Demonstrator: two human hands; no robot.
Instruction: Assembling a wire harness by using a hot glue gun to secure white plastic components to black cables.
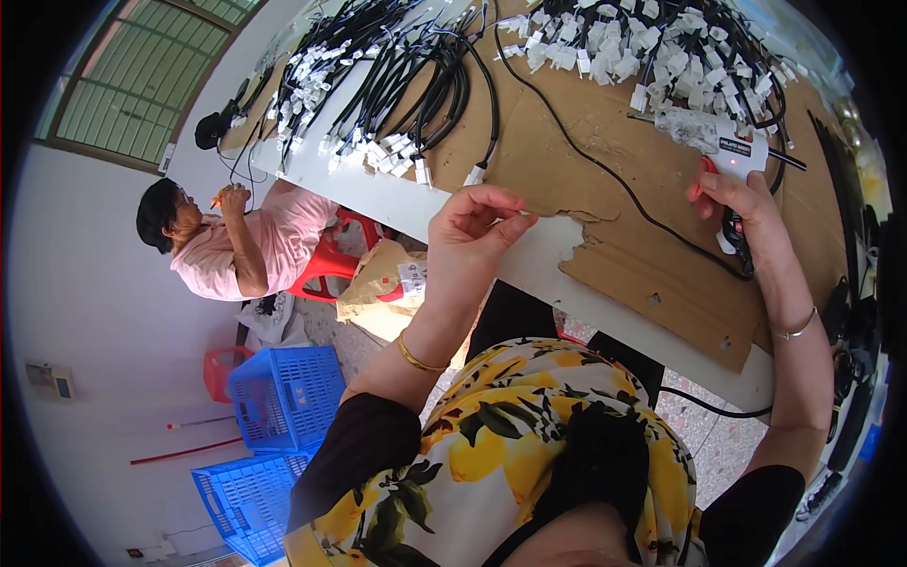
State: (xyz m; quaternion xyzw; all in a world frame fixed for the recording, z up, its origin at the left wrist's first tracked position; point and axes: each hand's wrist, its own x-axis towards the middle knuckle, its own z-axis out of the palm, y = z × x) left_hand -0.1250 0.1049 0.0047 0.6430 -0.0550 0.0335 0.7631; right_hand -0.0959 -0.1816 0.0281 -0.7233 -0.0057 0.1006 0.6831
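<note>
At the right of the table my right hand [756,203] is wrapped round the handle of a white and black hot glue gun [744,146] with a red trigger. Its nozzle points left and a black stick end juts out on the right. My left hand [477,227] is raised at the table's near edge, thumb and fingertips pinched together. Whatever sits in that pinch, if anything, is too small to make out. Just beyond it a black cable ends in a white connector [474,176].
Black cables with white connectors [605,47] lie heaped at the back, with another bundle [387,142] at the left. Torn cardboard [661,302] covers the white table. A black cord [586,151] crosses it. A seated person [241,236] works at left, near blue crates [288,397].
</note>
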